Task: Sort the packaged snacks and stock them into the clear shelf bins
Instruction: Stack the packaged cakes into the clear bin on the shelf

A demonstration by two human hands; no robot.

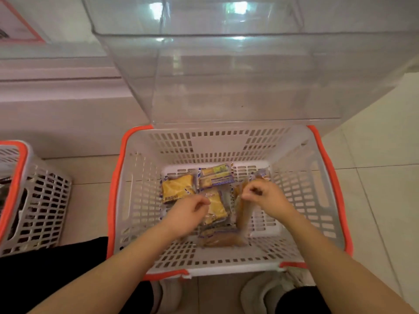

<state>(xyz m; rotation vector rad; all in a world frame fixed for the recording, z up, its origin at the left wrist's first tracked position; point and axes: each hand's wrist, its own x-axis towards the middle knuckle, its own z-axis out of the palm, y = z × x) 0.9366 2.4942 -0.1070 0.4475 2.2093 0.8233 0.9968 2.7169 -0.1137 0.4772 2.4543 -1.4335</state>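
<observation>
**Both hands down in the snack basket**

Currently both hands are reaching into the white perforated plastic basket (145,200) with the orange rim, sitting on the tiled floor (374,189). Left hand (188,214) is pinching the crinkly edge of a yellow snack packet (215,208), fingers curled round the wrapper. Right hand (265,196) is gripping the top of a long clear packet (243,214) with tan contents, fingers bunched tight on the film.

More flat rectangular packets are lying on the basket's slotted bottom: a glossy yellow one (178,186) at back left, a yellow-and-blue one (216,176) behind it, and a brownish pouch (221,241) against the near wall. Motion blur is smearing the print, so labels are unreadable.

Clear rigid shelf bin (238,75) is hanging just above and behind the basket, smooth walls reflecting ceiling light, with no packets showing through them. Second basket (36,196) of the same slotted plastic is standing to the left, well apart. White shoes (260,295) are showing at the near edge.
</observation>
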